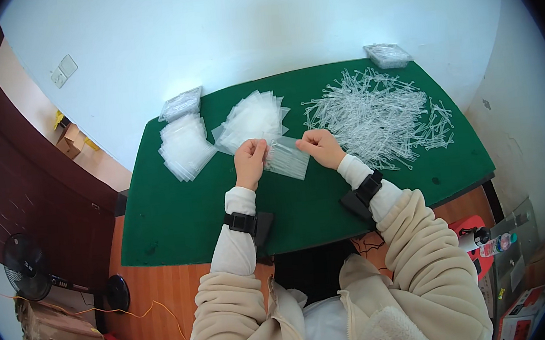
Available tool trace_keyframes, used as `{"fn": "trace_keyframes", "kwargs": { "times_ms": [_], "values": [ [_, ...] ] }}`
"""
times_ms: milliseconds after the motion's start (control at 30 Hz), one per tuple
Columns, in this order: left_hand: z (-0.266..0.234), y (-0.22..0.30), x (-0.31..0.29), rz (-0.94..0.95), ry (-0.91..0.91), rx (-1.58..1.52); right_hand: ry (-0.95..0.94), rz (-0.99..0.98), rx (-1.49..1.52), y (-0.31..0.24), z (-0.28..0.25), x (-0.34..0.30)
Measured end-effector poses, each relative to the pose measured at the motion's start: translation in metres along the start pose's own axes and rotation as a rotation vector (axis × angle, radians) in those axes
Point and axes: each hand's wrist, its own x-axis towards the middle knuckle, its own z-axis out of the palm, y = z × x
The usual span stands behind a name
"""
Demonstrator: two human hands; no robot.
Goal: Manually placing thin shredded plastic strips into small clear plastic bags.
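Over the middle of the green table, both my hands hold a small clear plastic bag (pixel 289 160) with several thin clear sticks visible in it. My left hand (pixel 250 164) pinches its left side, with the thumb against the curled fingers. The right-hand upper corner is pinched by my right hand (pixel 323 148). Just beyond the bag lies a fanned heap of flat clear bags (pixel 251 118). Another stack of clear bags (pixel 185 147) is spread to the left. A wide loose pile of thin clear plastic sticks with small looped ends (pixel 379 117) covers the table's right part.
Clear filled packs (pixel 181 105) stand at the back left edge of the green table (pixel 179 225), and another pack (pixel 388 56) at the back right. A black fan (pixel 26 266) and cardboard box (pixel 62 338) are left. Bottles (pixel 499 244) rest on a red stool (pixel 467 225) at right.
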Motion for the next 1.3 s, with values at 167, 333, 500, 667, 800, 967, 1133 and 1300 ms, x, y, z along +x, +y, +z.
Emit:
{"fn": "trace_keyframes", "kwargs": {
  "times_ms": [167,333,500,667,800,967,1133,1300],
  "values": [
    [-0.003,0.002,0.0,-0.146,-0.142,0.034,-0.069,0.107,0.376,-0.006,-0.006,-0.001],
    [0.021,-0.005,-0.009,-0.101,-0.435,0.158,-0.054,0.172,0.411,-0.003,0.001,0.0],
    [0.024,-0.004,-0.013,-0.072,-0.404,0.241,-0.138,0.106,0.236,0.001,0.01,-0.002],
    [0.024,-0.005,-0.013,-0.01,-0.336,0.258,-0.14,0.165,0.155,0.011,0.009,0.0],
    [0.022,-0.005,-0.012,0.014,-0.316,0.288,-0.133,0.145,0.141,0.006,0.009,-0.001],
    [0.01,-0.001,-0.007,-0.064,-0.325,0.369,-0.046,0.118,0.061,0.004,0.004,0.0],
    [0.001,-0.003,-0.003,-0.093,-0.308,0.339,0.027,0.08,-0.009,0.009,-0.002,0.003],
    [0.0,-0.005,-0.004,0.044,-0.24,0.582,-0.072,0.05,-0.199,0.005,-0.003,0.0]
  ]
}}
